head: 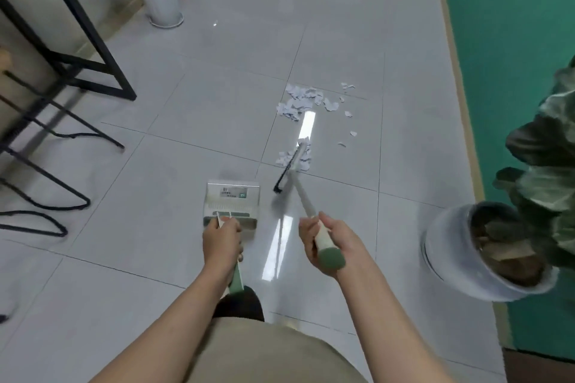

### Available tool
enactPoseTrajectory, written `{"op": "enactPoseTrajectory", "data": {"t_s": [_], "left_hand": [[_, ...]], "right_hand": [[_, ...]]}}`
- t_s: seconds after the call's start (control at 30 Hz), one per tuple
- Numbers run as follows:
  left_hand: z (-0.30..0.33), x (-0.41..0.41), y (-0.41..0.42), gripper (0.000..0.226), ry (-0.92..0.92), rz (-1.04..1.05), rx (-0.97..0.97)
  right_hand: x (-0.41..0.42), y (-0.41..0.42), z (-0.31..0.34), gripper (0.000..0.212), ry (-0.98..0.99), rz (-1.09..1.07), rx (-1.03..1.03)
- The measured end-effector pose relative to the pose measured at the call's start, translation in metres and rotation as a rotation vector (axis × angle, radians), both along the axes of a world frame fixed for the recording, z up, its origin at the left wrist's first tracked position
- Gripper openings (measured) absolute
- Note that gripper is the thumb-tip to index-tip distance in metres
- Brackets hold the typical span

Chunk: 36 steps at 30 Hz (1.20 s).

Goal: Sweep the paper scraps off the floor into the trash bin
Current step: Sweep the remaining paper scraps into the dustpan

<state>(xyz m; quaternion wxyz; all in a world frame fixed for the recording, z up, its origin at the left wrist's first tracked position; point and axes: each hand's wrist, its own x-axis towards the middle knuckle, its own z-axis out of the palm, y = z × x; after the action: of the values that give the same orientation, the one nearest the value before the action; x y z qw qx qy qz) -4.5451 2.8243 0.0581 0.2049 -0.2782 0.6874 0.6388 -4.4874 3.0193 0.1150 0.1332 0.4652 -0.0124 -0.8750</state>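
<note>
Glossy grey tile floor (193,102), and with the left hand (221,238) wrapped round the dustpan (231,202) handle and the right hand (323,238) gripping the broom (292,166), I'd drag the far paper scraps (303,99) nearer in short strokes toward the pan's lip.

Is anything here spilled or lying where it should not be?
Yes. Torn paper scraps are scattered over the tiled floor ahead of the dustpan, and a smaller clump sits at the broom head. Nothing else looks odd.

Plant (547,146) blurred, cut by rt edge.
</note>
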Motion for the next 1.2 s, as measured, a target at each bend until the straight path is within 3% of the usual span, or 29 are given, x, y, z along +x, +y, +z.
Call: {"op": "enactPoseTrajectory", "data": {"t_s": [0.1, 0.23, 0.37, 0.6, 0.7, 0.87, 1.07, 1.2], "left_hand": [[-0.006, -0.059, 0.02, 0.013, 0.002, 0.023, -0.019], [-0.028, -0.149, 0.042, 0.01, 0.014, 0.005, -0.026], [-0.033, -0.252, 0.055, 0.01, -0.013, -0.023, -0.068], [-0.026, -0.392, 0.079, 0.009, -0.049, 0.074, -0.03], [-0.023, -0.423, 0.085, 0.017, -0.047, 0.088, -0.015], [-0.022, -0.443, 0.101, 0.02, -0.058, 0.068, -0.04], [-0.024, -0.454, 0.136, 0.02, -0.081, 0.099, -0.049], [-0.022, -0.467, 0.161, 0.024, -0.101, 0.2, -0.036]], "right_hand": [[-0.066, 0.009, -0.026, 0.006, -0.131, 0.076, 0.085], [-0.151, 0.042, -0.051, 0.012, -0.225, 0.061, 0.21], [-0.217, 0.064, -0.068, 0.03, -0.228, -0.046, 0.069], [-0.338, 0.071, -0.078, 0.02, -0.266, -0.103, 0.034], [-0.391, 0.078, -0.092, 0.015, -0.223, -0.052, 0.031], [-0.466, 0.112, -0.115, 0.029, -0.118, -0.141, -0.104], [-0.519, 0.191, -0.134, 0.036, -0.025, -0.356, -0.2], [-0.549, 0.229, -0.111, 0.036, -0.05, -0.192, -0.172]]}}
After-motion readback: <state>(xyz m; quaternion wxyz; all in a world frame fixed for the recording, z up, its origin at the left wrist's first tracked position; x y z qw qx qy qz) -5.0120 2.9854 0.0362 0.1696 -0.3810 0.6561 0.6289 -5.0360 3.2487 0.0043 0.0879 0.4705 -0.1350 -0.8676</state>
